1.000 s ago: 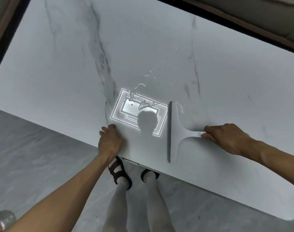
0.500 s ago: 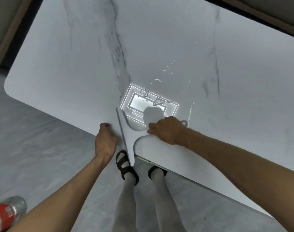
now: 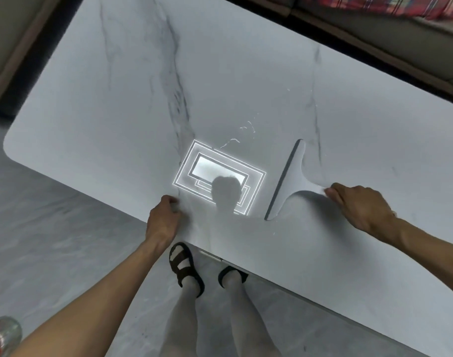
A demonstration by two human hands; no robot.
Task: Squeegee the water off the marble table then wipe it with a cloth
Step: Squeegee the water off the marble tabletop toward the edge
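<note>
While two hands work, one squeegee (image 3: 288, 181), one marble table (image 3: 117, 104).

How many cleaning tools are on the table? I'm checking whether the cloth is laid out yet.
1: a squeegee on the table, its handle held by the right hand. No cloth shows; one may lie outside the view.
</note>
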